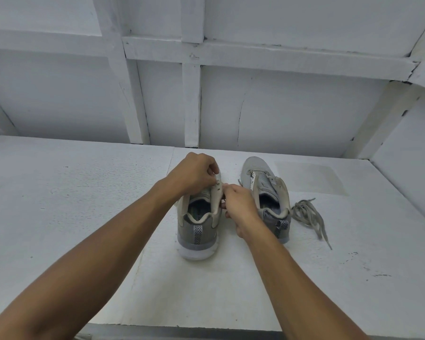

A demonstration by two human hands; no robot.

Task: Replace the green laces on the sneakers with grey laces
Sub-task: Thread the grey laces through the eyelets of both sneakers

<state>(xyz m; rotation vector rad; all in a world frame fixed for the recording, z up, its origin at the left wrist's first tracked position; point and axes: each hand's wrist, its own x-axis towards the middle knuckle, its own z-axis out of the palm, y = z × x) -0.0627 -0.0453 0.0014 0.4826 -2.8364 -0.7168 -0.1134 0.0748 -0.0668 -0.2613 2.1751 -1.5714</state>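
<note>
- No brand name or label can be read; a dark print on the insole of the left sneaker (197, 235) is too small to be made out.
- Both sneakers are stood side by side on a white, slightly pitted tabletop (84, 197), heels towards the wearer of the camera, toes towards a white panelled wall (292, 111).
- The mouth of each shoe is open, and a dark insole is seen inside within a padded, pale collar.
- The left sneaker is made of grey knit with a thick white sole, and a black-and-white herringbone heel tab (197, 233) is sewn down its back.
- Its pale eyelet flap (218, 192), punched with small holes, is gripped and lifted by the curled fingers of the left hand (194, 171).
- The flap's outer edge is pinched between thumb and forefinger of the right hand (241, 204), its other fingers curled; whether a lace tip is held there cannot be told.
- The right sneaker (258, 168) is of lighter grey mesh; a threaded grey lace (251, 173) is seen only through its eyelets nearest the toe.
- A loose bundle of flat grey laces (304, 213) is lain just beside the right sneaker's outer side, one end trailing towards the near edge.
</note>
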